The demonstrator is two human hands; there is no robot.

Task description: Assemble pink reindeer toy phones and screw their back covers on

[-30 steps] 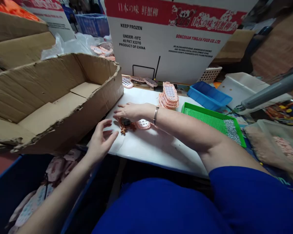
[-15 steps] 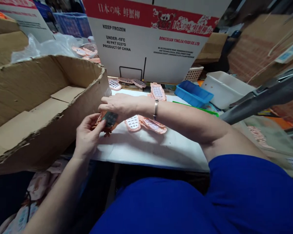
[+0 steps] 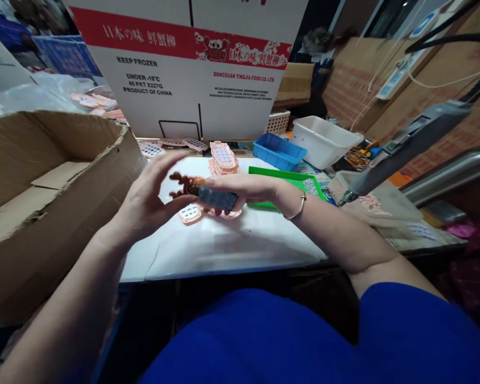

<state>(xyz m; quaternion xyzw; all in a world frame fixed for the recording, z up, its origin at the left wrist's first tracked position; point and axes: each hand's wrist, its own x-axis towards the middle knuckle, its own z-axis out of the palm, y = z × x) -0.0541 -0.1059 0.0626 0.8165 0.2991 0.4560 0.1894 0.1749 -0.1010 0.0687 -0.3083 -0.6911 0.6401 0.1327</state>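
My right hand [image 3: 248, 188] is closed around a small brown and orange piece with antler-like prongs [image 3: 188, 186] and a dark grey rectangular face. The prongs point left, toward my left hand [image 3: 150, 192]. That hand has its thumb and fingers apart; its thumb tip is at the edge of the piece, and I cannot tell whether it presses on it. Below and behind lie pale pink oval parts with hole grids, among them one flat part [image 3: 190, 213] and a stack [image 3: 224, 157] on the white work surface [image 3: 224, 250].
An open cardboard box [image 3: 64, 213] stands close on the left. A large white carton [image 3: 184, 80] rises behind. To the right are a green tray [image 3: 260, 170] with small silvery bits, a blue bin [image 3: 278, 152], a white tub [image 3: 324, 138] and a hanging electric screwdriver [image 3: 400, 144].
Both hands have moved right, with the antlered piece turned so its prongs point left. My left fingers have spread away from it. The view has swung right, showing the green tray and the screwdriver tip.
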